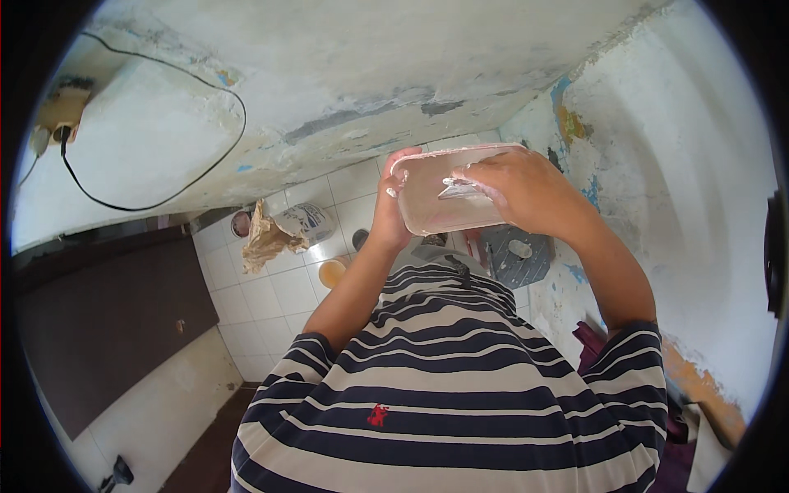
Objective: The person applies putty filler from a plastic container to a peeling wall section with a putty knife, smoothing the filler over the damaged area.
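My left hand [390, 209] grips the left end of a translucent rectangular plastic tub [433, 212], its fingers smeared with white paste. My right hand [532, 189] is over the tub's right half, closed on a small flat scraper [456, 187] coated in white paste, its blade inside the tub. The rim of the tub carries white residue. Below the hands are my striped shirt and legs, partly hidden by the tub.
On the tiled floor [292, 289] stand a torn paper bag [263, 238], a white sack [304, 223] and a yellow round container [332, 273]. A grey board or stool [518, 261] is at right. Patched walls [674, 205] surround me; cables hang from a socket [70, 123] above a dark counter [107, 329].
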